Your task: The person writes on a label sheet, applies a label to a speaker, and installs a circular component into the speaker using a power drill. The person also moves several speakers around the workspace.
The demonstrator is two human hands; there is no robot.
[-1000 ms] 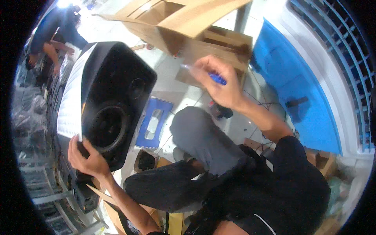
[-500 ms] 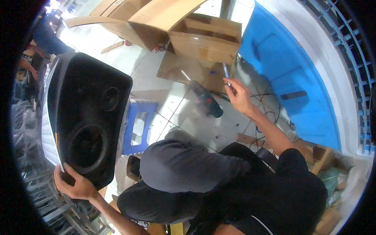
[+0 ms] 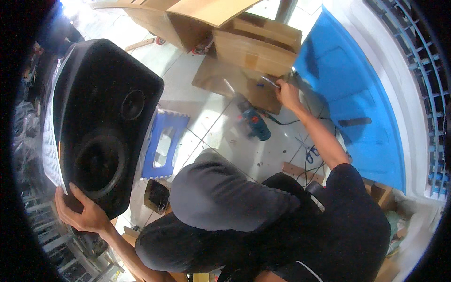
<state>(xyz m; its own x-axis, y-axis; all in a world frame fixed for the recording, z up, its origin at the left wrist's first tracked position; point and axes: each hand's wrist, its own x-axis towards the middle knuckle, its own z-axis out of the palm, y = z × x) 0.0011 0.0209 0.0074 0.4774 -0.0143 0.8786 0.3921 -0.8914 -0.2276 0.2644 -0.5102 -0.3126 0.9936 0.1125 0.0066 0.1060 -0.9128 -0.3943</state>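
Observation:
A large black loudspeaker [image 3: 115, 89] stands tilted at the left, its two round drivers facing me. Along its left side runs a white perforated sheet [image 3: 52, 136]. My left hand [image 3: 84, 214] grips the bottom corner where sheet and cabinet meet, thumb on the near side and fingers behind. Over a flat piece of cardboard [image 3: 206, 77], my right hand [image 3: 288, 96] pinches a slim silver-and-blue pen-like object [image 3: 269, 82], which points up and left. Below it, a dark green power drill [image 3: 256, 124] with a long pale bit lies on the tiles.
Open cardboard boxes [image 3: 253, 49] stand at the far side. A blue plastic stool [image 3: 149, 162] is beside the loudspeaker. At the right are a large blue panel [image 3: 357, 94], dark cables and blue-handled scissors [image 3: 311, 154]. A small black boxy part [image 3: 157, 195] sits by my knee.
The pen-like object in my right hand has swung from nearly upright to leaning left. My left hand keeps its hold on the loudspeaker's corner. The view has shifted slightly.

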